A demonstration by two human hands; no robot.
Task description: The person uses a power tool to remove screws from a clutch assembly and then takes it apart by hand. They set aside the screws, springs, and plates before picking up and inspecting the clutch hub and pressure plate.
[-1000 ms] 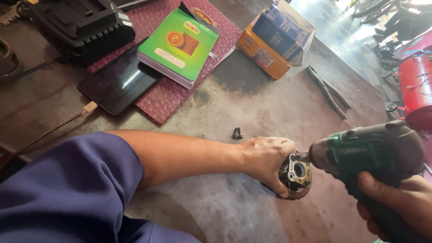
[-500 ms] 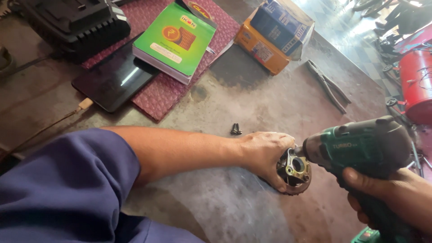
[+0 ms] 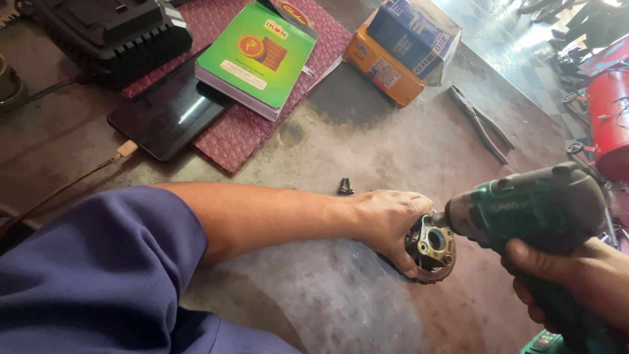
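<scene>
Worktop (image 3: 367, 151): grey, stained, scuffed metal or stone; tiled floor beyond. Maroon textured folder (image 3: 262, 124) under a green book (image 3: 259, 56), dark phone (image 3: 167, 115) beside it. Green drill (image 3: 531, 206), grip partly cut off, clenched in right hand (image 3: 576, 275). Left hand (image 3: 386, 219) clamps a round metal part (image 3: 431, 248) on the worktop; drill nose meets it. Two black screws (image 3: 344, 187) nearby.

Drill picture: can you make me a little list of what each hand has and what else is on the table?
left hand: steadies a round metal part on the table
right hand: grips a green cordless drill, nose at the part
near the left hand: small black screws
further back: pliers, green book, phone, orange and blue box, black charger
</scene>
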